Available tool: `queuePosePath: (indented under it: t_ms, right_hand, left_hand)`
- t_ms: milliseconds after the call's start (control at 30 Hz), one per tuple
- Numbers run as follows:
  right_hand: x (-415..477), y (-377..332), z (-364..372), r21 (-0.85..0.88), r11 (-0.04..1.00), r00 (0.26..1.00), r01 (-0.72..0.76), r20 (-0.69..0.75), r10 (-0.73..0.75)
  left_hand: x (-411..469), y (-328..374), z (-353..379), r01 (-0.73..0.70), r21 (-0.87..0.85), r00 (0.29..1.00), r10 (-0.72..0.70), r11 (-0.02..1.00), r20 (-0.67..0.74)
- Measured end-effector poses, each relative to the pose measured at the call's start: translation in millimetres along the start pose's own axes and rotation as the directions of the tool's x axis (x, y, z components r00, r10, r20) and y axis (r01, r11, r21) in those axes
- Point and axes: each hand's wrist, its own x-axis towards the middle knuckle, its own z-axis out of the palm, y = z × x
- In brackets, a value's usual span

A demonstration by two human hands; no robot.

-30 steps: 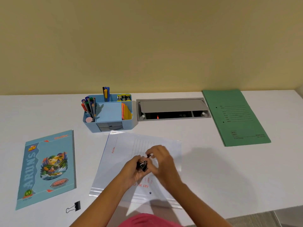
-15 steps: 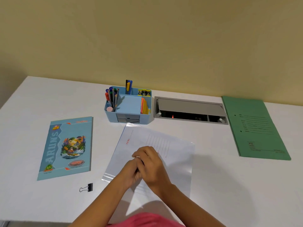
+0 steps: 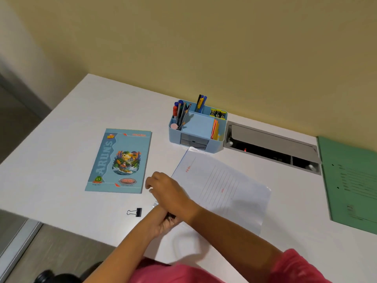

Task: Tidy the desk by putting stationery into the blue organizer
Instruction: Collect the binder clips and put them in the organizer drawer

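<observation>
Head view puts the loose clip [image 3: 134, 212] on the desk [image 3: 61, 160] near the front edge, at about 8 o'clock from your right hand [image 3: 165, 188] and apart from it. That hand crosses over your left hand [image 3: 161, 225], fingers loosely bent, with nothing seen in them. Your left hand, half hidden under the wrist, curls round a small dark thing [image 3: 170, 217], probably another clip; I cannot tell more.

The step looks like picking up the loose clip. Come down on its black body, not the wire loops at its 9 o'clock end, which would swing. Pinch it, lift clear, then carry it to the organizer [image 3: 174, 136] at 1 o'clock, passing over the sheet [image 3: 224, 186] without dragging it. Uncross your arms first, or the left hand's load may slip.
</observation>
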Motion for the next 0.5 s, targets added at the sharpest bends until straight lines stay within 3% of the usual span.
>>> queuePosePath:
  t_ms: [167,267,367,500]
  right_hand:
    - [19.6,0.2,32.3,0.037,0.999,0.97,-0.002,0.244,-0.007]
    - [25.5,-6.1,56.0,0.066,0.995,0.96,-0.069,0.277,0.049]
    - [30.8,-13.2,69.9,0.034,0.993,0.95,-0.111,0.296,0.096]
    - [36.6,-21.9,79.3,-0.037,0.998,0.958,-0.053,0.282,0.061]
  left_hand:
    - [1.7,6.5,-40.7,0.069,-0.073,0.997,-0.072,0.995,-0.04]
    - [-1.5,10.2,-66.5,0.102,-0.015,0.992,-0.103,0.995,-0.073]
    - [-4.5,14.3,-89.0,0.171,-0.093,0.982,-0.177,0.981,-0.067]
    - [-12.6,23.5,-107.2,0.198,-0.184,0.976,-0.211,0.963,-0.055]
